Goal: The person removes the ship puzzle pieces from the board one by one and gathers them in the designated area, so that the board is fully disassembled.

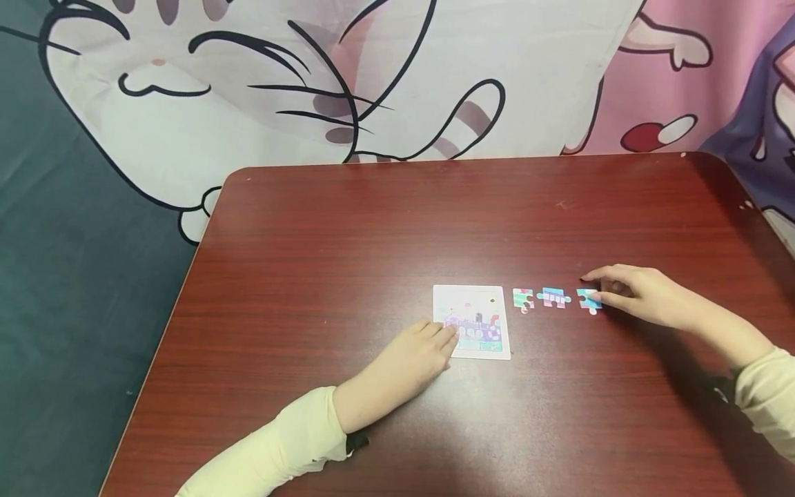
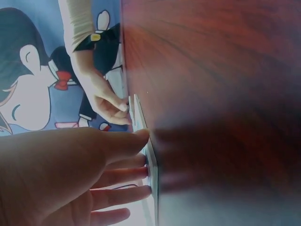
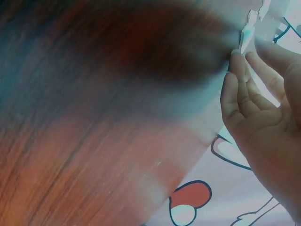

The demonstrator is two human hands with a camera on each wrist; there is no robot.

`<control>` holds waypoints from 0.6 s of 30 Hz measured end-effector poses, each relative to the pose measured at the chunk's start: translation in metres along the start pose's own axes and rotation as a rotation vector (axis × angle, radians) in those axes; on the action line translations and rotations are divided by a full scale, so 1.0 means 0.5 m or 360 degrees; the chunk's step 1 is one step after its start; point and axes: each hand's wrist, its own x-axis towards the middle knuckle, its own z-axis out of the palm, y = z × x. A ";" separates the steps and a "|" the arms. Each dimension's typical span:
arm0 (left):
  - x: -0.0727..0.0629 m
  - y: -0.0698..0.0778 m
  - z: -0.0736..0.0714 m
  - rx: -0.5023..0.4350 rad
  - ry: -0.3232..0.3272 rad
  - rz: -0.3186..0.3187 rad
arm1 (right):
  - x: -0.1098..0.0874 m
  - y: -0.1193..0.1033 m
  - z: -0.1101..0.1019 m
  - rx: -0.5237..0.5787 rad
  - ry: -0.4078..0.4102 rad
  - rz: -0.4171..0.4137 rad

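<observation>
A square picture puzzle board with a white border lies on the table. My left hand rests on its left edge, fingers fairly straight; the left wrist view shows the thumb at the board's edge. To the right of the board, small jigsaw pieces lie in a row: a green and pink piece, a blue and purple piece and a blue piece. My right hand touches the blue piece with its thumb, while the forefinger reaches past the far side. In the right wrist view the fingers partly hide the pieces.
The brown wooden table spreads around the board and pieces. Behind its far edge hangs a cloth printed with cartoon figures. A green surface lies beyond the table's left edge.
</observation>
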 end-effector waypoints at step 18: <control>-0.019 0.015 -0.008 0.0013 0.0016 -0.0075 | 0.027 -0.025 -0.009 0.0007 0.0156 -0.0037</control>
